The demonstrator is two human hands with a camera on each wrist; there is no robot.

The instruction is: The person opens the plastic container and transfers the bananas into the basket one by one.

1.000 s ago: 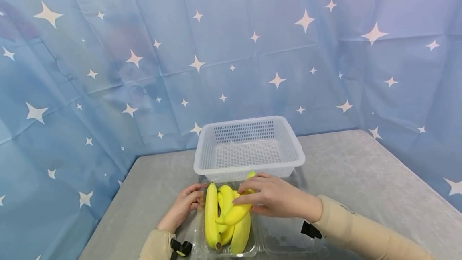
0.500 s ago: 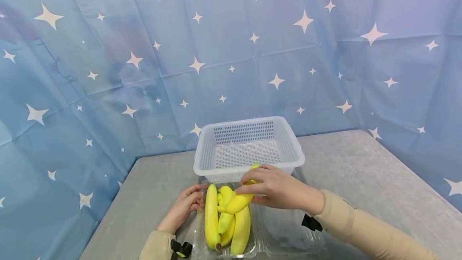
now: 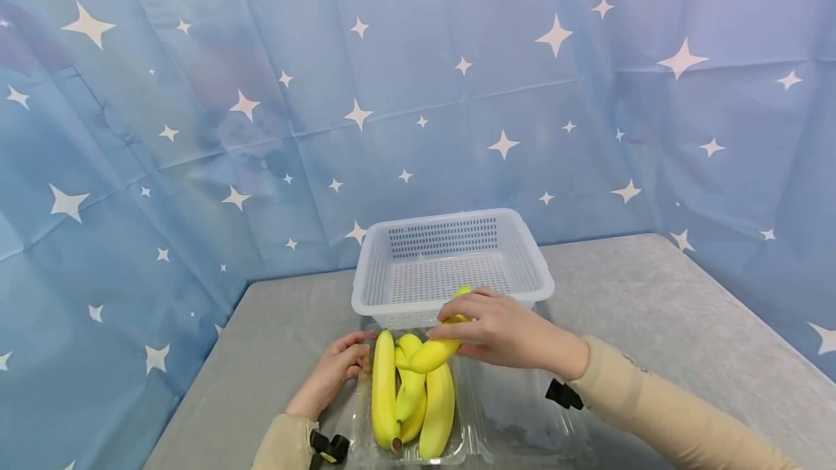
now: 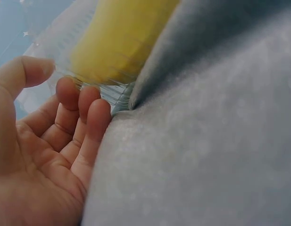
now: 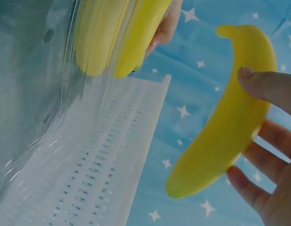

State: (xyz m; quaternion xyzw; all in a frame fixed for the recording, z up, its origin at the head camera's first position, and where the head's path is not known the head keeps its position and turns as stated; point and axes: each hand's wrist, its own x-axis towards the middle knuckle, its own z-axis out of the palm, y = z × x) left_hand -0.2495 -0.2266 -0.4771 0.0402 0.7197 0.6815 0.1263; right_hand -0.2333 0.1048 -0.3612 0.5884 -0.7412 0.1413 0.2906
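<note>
My right hand (image 3: 503,328) holds a yellow banana (image 5: 225,113), thumb on one side and fingertips on the other. In the head view this banana slants over several others, its far end overlapping the basket's near rim. Several bananas (image 3: 439,412) lie in a clear plastic clamshell container (image 3: 465,426) in front of me. My left hand (image 3: 334,370) is at the container's left side. The left wrist view has its thumb (image 4: 39,71) by the rim and bent fingers (image 4: 70,96) against the ribbed wall, gripping the edge.
A white perforated plastic basket (image 3: 451,267) stands just behind the container, with nothing in it. The container's clear lid (image 3: 522,412) lies folded out to the right, under my right forearm. A blue star-patterned curtain (image 3: 418,93) rises behind the grey table (image 3: 620,296).
My right hand has lifted the banana up and away from the pile, moving it forward toward the basket. My left hand has stayed at the container's side.
</note>
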